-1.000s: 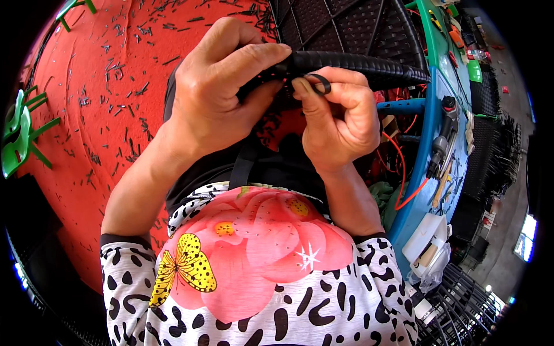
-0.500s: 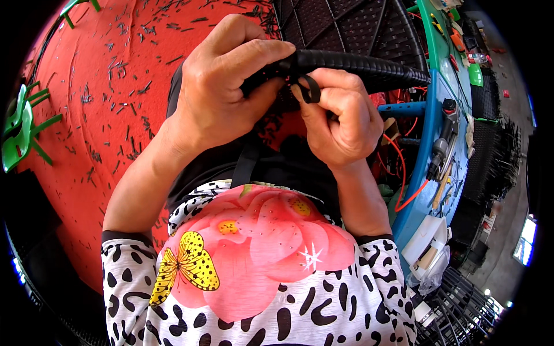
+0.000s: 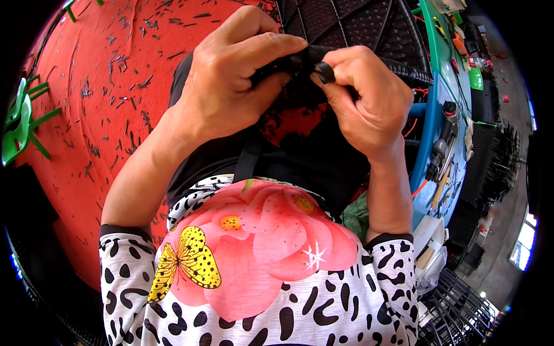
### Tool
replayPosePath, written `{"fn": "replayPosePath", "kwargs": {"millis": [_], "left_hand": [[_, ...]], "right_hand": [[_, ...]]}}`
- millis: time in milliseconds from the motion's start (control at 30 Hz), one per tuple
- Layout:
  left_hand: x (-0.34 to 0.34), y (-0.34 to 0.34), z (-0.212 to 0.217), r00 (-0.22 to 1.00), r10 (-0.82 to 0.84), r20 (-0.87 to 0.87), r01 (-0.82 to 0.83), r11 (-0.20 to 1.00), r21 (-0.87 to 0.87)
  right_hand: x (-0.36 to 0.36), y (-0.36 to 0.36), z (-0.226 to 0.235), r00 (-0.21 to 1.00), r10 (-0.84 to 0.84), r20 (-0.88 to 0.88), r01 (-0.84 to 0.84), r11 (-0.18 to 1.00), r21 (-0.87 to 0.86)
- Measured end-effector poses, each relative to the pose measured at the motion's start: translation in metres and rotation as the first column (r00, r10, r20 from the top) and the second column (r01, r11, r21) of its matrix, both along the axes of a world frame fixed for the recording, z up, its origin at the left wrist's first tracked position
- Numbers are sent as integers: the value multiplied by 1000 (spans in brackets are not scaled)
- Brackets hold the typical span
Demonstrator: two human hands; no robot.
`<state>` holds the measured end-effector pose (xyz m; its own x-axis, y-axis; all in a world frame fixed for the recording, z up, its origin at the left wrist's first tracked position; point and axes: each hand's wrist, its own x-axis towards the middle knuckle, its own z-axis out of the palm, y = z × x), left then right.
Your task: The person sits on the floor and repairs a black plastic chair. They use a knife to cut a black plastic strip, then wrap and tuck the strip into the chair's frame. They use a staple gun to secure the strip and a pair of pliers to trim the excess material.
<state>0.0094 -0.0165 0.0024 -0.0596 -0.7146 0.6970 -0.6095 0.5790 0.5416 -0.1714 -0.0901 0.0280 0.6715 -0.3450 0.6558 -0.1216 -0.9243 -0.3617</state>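
A black woven panel (image 3: pixel 346 26) with a dark, strip-wrapped rim (image 3: pixel 407 73) lies at the far side of my lap. My left hand (image 3: pixel 222 86) is closed round the rim, its index finger stretched along the top and its thumb below. Just to the right, my right hand (image 3: pixel 375 104) pinches a flat black strip (image 3: pixel 325 72) that curls in a small loop between thumb and fingers. The strip's other end runs towards the rim near my left fingertips, where dark material hides its exact path.
Black offcuts litter the red floor covering (image 3: pixel 115 34). Green plastic chairs (image 3: pixel 26 127) stand at left. On the right, a blue workbench (image 3: pixel 456 179) bears a power tool (image 3: pixel 443 141) and a white tray (image 3: pixel 431 225). An orange hose (image 3: pixel 420 188) runs beside the bench.
My right hand has moved right and slightly up with the strip, away from my left hand. My left hand has shifted slightly up and right, still on the rim.
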Motion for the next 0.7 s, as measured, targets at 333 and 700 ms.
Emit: {"fn": "replayPosePath", "kwargs": {"millis": [333, 700], "left_hand": [[0, -1, -3, 999, 2, -46, -2, 1000, -11], [-2, -2, -4, 999, 11, -47, -13, 999, -34]], "right_hand": [[3, 5, -21, 964, 6, 267, -18, 999, 41], [3, -7, -31, 961, 133, 245, -85, 977, -195]]}}
